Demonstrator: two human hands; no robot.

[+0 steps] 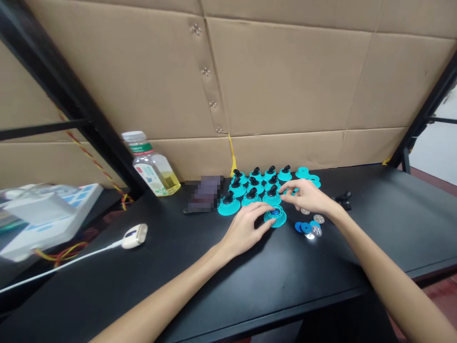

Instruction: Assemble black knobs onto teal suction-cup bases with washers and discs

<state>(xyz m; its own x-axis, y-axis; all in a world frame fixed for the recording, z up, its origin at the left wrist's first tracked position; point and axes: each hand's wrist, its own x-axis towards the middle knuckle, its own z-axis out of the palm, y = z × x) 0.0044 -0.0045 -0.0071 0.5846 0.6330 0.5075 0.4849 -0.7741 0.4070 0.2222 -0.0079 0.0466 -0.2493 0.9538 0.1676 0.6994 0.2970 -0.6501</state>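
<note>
My left hand grips a teal flared cup by its rim between thumb and forefinger, and a dark blue disc shows in the cup's middle. Just above and to the right, my right hand has its fingertips pinched together; what is in them, if anything, is too small to make out. Behind both hands stand rows of teal cups topped with black angled fittings. Beside the right wrist lie loose blue discs, a small teal disc and clear or metallic perforated discs.
Black fittings lie right of my right wrist. Teal cups without fittings stand at the back. Leftward are a phone, a bottle of yellow liquid, a white plug on a cable and a power strip. Cardboard backs the black table.
</note>
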